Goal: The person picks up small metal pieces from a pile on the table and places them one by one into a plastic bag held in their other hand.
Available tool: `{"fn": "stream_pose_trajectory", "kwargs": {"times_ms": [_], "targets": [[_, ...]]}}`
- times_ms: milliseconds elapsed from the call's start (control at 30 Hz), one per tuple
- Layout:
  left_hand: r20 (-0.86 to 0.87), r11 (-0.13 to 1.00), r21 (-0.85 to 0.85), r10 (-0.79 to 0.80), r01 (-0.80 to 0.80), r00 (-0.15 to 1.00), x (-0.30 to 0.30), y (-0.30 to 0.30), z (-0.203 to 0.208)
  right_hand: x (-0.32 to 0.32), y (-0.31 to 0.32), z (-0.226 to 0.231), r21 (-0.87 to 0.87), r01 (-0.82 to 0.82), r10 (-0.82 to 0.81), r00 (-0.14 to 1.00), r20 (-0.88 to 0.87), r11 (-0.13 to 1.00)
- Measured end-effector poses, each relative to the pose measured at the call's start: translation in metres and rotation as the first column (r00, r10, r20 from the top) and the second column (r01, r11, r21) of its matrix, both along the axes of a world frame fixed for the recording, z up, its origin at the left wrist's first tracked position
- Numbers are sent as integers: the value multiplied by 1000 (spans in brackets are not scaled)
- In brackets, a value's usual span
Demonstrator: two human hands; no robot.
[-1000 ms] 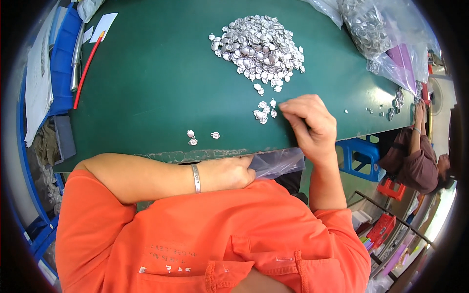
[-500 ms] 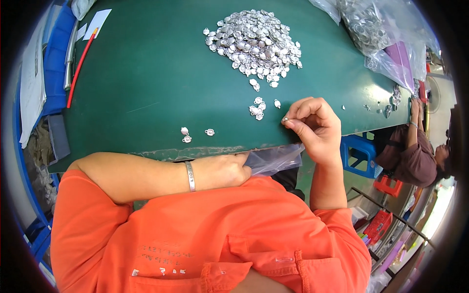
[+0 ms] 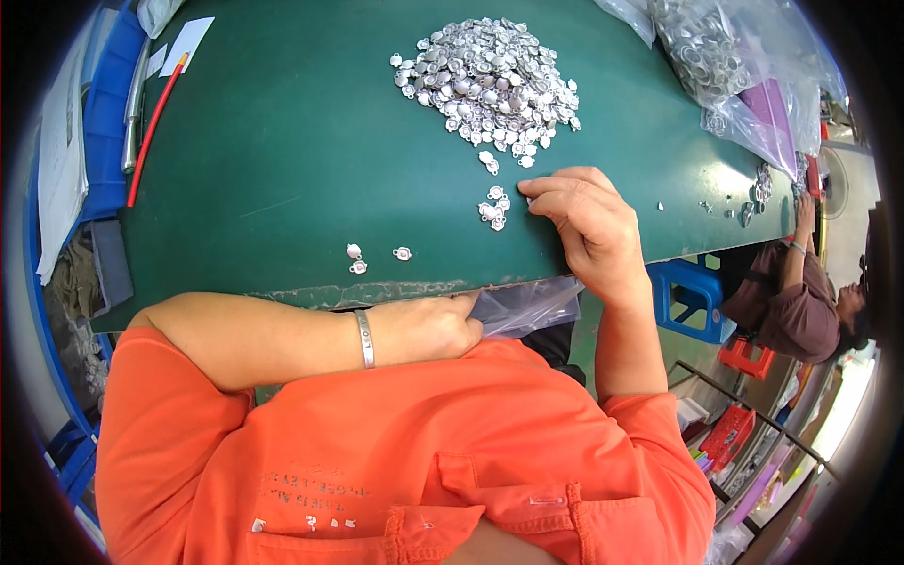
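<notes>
A small silver metal charm [image 3: 530, 201] with a loop shows at the fingertips of my right hand [image 3: 591, 226], which is closed in a pinch over the table; most of the charm is hidden. Just left of it lies a small cluster of the same charms [image 3: 494, 209]. At the table's near edge, my left hand [image 3: 428, 328] is curled closed at the mouth of a clear plastic bag [image 3: 527, 309], its fingertips partly hidden. A big heap of charms [image 3: 499, 80] lies farther back, and several loose ones [image 3: 358, 266] rest nearer on the left.
The green tabletop [image 3: 254, 141] carries a red pencil [image 3: 155, 127] and white paper [image 3: 193, 42] on the left, beside a blue rack [image 3: 108, 113]. Clear bags of metal parts [image 3: 702, 56] stand at the back right. Another person [image 3: 786, 292] sits beyond a blue stool [image 3: 692, 299].
My right hand has moved forward and left, its fingertips reaching the spot where a single loose charm lay. My left hand has stayed at the bag.
</notes>
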State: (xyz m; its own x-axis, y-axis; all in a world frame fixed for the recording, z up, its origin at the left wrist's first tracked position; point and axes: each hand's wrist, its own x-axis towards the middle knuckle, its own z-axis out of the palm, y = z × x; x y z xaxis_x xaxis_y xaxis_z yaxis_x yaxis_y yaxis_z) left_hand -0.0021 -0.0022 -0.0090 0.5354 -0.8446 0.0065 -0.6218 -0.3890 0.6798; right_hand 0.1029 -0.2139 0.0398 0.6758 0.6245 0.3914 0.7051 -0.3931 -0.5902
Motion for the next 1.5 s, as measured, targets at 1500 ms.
{"fn": "stream_pose_trajectory", "kwargs": {"times_ms": [1500], "targets": [[-47,999,35,-34,36,998,2,0,4,-20,-2,-2,31,241,-219,921,-321,970]]}}
